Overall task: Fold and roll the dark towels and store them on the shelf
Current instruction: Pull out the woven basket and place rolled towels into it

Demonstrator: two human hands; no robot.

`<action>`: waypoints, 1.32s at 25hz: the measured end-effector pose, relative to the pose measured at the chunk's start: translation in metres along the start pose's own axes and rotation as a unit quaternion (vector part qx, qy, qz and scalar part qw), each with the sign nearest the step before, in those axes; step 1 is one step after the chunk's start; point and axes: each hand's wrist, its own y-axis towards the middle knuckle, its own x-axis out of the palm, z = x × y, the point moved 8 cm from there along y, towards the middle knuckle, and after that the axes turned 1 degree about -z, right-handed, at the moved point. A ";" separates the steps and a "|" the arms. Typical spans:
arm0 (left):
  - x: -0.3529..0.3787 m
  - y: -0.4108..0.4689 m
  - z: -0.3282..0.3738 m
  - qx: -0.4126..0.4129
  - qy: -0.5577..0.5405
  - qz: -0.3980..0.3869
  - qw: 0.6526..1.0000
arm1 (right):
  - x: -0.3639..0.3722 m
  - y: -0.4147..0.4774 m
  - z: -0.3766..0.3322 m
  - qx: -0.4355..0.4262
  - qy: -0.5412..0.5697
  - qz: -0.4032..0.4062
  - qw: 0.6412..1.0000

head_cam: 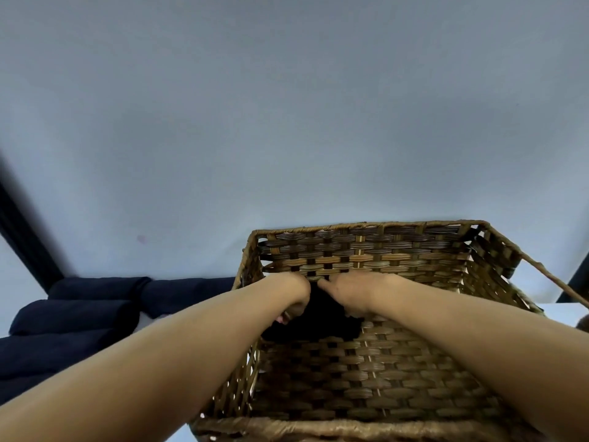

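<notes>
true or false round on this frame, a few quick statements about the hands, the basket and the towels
1. Both hands reach inside the wicker basket. True: the left hand and the right hand are both down in the wicker basket.
2. The basket is filled to the rim with towels. False: only one dark towel shows, at the far end, and much of the woven bottom is bare.
3. Rolled dark towels lie to the left of the basket. True: the rolled towels sit there side by side.
4. The towel under the hands is white. False: it is very dark, nearly black.
</notes>
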 end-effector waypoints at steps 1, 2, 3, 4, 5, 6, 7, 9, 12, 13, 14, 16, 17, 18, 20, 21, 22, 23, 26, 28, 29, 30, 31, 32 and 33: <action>0.006 0.001 -0.003 -0.009 -0.023 -0.034 0.999 | -0.001 -0.002 0.002 0.007 0.010 -0.013 1.000; 0.008 0.001 -0.006 -0.005 -0.045 -0.048 0.998 | -0.004 -0.005 0.002 0.016 0.016 -0.025 0.999; 0.005 -0.008 -0.007 0.009 -0.064 -0.036 0.997 | -0.010 -0.009 0.001 0.025 0.018 -0.033 0.999; -0.005 -0.020 -0.006 0.040 -0.080 0.007 0.996 | -0.019 -0.013 -0.001 0.033 0.019 -0.032 0.999; -0.022 -0.035 -0.006 0.086 -0.104 0.089 0.987 | -0.032 -0.018 -0.003 0.042 0.021 -0.013 0.999; -0.042 -0.053 -0.007 0.143 -0.138 0.197 0.960 | -0.049 -0.024 -0.005 0.055 0.026 0.023 0.998; -0.061 -0.077 -0.020 0.189 -0.171 0.300 0.919 | -0.072 -0.030 -0.009 0.072 0.036 0.078 0.994; -0.088 -0.113 -0.064 0.228 -0.248 0.436 0.835 | -0.119 -0.044 -0.015 0.093 0.097 0.199 0.971; -0.091 -0.117 -0.161 0.184 -0.268 0.516 0.793 | -0.185 -0.042 -0.059 0.055 0.210 0.287 0.933; -0.083 -0.105 -0.186 0.156 -0.230 0.507 0.816 | -0.200 -0.032 -0.084 0.031 0.215 0.275 0.937; -0.070 -0.086 -0.206 0.133 -0.193 0.479 0.846 | -0.209 -0.017 -0.109 0.011 0.207 0.255 0.944; -0.039 -0.044 -0.232 0.124 -0.162 0.399 0.894 | -0.215 0.023 -0.151 0.002 0.177 0.201 0.963; -0.024 -0.024 -0.239 0.132 -0.168 0.358 0.909 | -0.212 0.043 -0.163 0.017 0.165 0.174 0.971; -0.009 -0.005 -0.245 0.137 -0.171 0.326 0.919 | -0.206 0.063 -0.172 0.041 0.157 0.151 0.975; 0.012 0.024 -0.249 0.136 -0.130 0.299 0.936 | -0.186 0.094 -0.176 0.100 0.151 0.108 0.978; 0.017 0.035 -0.248 0.138 -0.100 0.306 0.937 | -0.170 0.104 -0.176 0.125 0.149 0.081 0.978; 0.021 0.042 -0.246 0.145 -0.075 0.323 0.932 | -0.151 0.110 -0.175 0.147 0.150 0.055 0.976; 0.023 0.049 -0.245 0.152 -0.060 0.340 0.926 | -0.133 0.115 -0.174 0.165 0.149 0.038 0.974; 0.024 0.063 -0.247 0.153 -0.034 0.370 0.916 | -0.104 0.120 -0.170 0.190 0.132 0.084 0.969; 0.024 0.071 -0.249 0.140 -0.011 0.382 0.913 | -0.099 0.124 -0.167 0.195 0.100 0.113 0.969; 0.024 0.073 -0.248 0.134 0.003 0.390 0.911 | -0.096 0.127 -0.166 0.197 0.082 0.110 0.971; 0.024 0.075 -0.245 0.128 0.021 0.400 0.907 | -0.094 0.131 -0.165 0.204 0.071 0.105 0.971; 0.025 0.076 -0.242 0.120 0.042 0.413 0.902 | -0.093 0.134 -0.165 0.214 0.063 0.106 0.969; 0.027 0.075 -0.240 0.112 0.062 0.428 0.895 | -0.094 0.137 -0.166 0.225 0.053 0.110 0.967; 0.028 0.073 -0.239 0.105 0.078 0.443 0.887 | -0.095 0.139 -0.167 0.236 0.046 0.114 0.964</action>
